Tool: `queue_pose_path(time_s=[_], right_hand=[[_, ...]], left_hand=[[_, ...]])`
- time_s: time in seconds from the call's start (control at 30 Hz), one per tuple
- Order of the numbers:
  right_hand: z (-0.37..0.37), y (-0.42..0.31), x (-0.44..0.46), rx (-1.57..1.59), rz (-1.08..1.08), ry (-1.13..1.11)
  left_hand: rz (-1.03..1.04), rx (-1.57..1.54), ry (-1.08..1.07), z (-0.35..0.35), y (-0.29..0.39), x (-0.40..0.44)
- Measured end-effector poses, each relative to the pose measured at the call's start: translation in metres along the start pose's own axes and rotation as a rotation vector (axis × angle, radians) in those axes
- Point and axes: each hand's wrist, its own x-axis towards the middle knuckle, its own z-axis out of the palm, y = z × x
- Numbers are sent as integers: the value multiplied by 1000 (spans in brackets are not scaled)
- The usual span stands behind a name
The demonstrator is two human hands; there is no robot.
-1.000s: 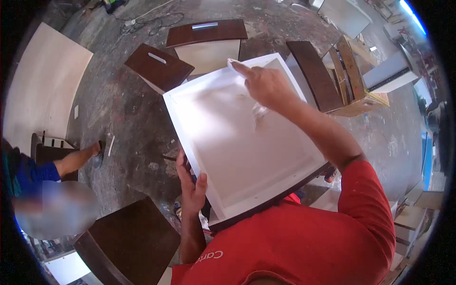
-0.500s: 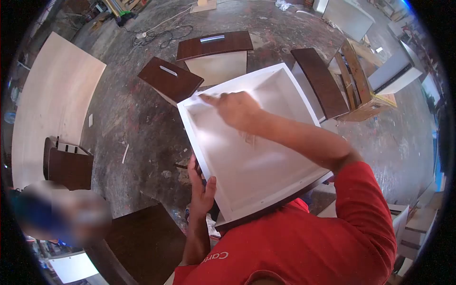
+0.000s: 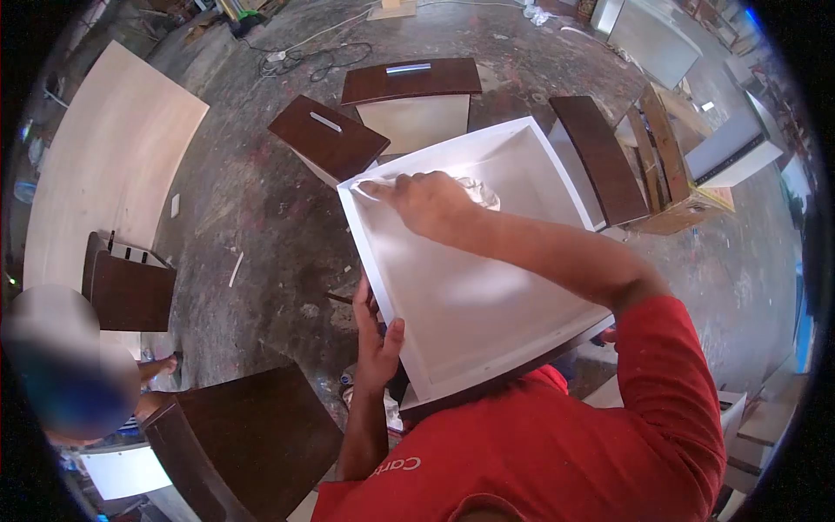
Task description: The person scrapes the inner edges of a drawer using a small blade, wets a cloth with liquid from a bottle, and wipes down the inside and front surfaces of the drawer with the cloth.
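Observation:
A white drawer (image 3: 470,322) with a dark brown front edge is tilted up against my body, its open inside facing me. My left hand (image 3: 377,348) grips the outside of its left wall, thumb up along the side. My right hand (image 3: 435,207) is closed on a white cloth (image 3: 484,195) at the drawer's far-left corner. Part of the cloth pokes out past the fingertips onto the rim, and the rest bunches out behind the hand. The palm side of my right hand is hidden.
Brown-fronted drawers stand on the floor beyond: one with a handle (image 3: 326,130), another with a handle (image 3: 409,83), and one at right (image 3: 600,161). A wooden crate (image 3: 661,165) is beside that. A curved pale panel (image 3: 113,148) lies left. Another person (image 3: 74,365) is at a dark brown piece (image 3: 252,435).
My right hand stays at the far-left corner, and more of the cloth now shows around it. The view has shifted slightly. The other person at left has changed position.

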Motion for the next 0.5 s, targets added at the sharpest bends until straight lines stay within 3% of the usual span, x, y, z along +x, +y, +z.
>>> queue_pose_path(time_s=[0.2, 0.3, 0.5], right_hand=[[-5, 66, -42, -52, 160, -74], [-22, 63, -46, -97, 224, -162], [10, 15, -2, -55, -20, 3]], left_hand=[[23, -98, 32, -1, -6, 1], [53, -56, 38, -6, -9, -1], [16, -24, 43, -6, -2, -3]])
